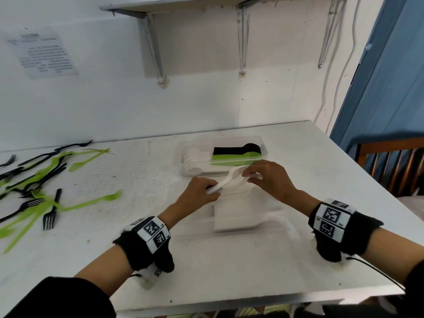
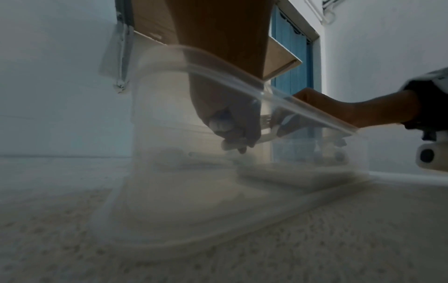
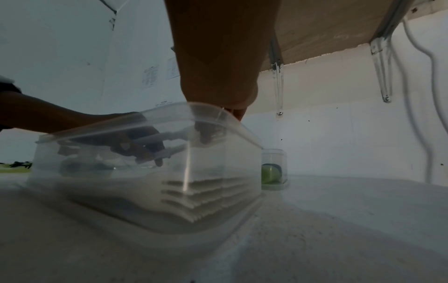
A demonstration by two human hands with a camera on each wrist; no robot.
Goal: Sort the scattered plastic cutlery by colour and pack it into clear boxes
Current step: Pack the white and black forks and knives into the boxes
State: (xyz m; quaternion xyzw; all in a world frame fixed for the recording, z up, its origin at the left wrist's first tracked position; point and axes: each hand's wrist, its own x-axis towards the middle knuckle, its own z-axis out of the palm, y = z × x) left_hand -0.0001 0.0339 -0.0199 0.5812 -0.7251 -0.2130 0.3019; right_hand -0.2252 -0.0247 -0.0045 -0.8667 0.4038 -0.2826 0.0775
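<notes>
The near clear box (image 1: 250, 226) is motion-blurred, its white cutlery (image 1: 236, 216) indistinct.

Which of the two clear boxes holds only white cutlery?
The near box, under both hands, holds only a white stack. The far box by the wall also holds black and green pieces.
</notes>
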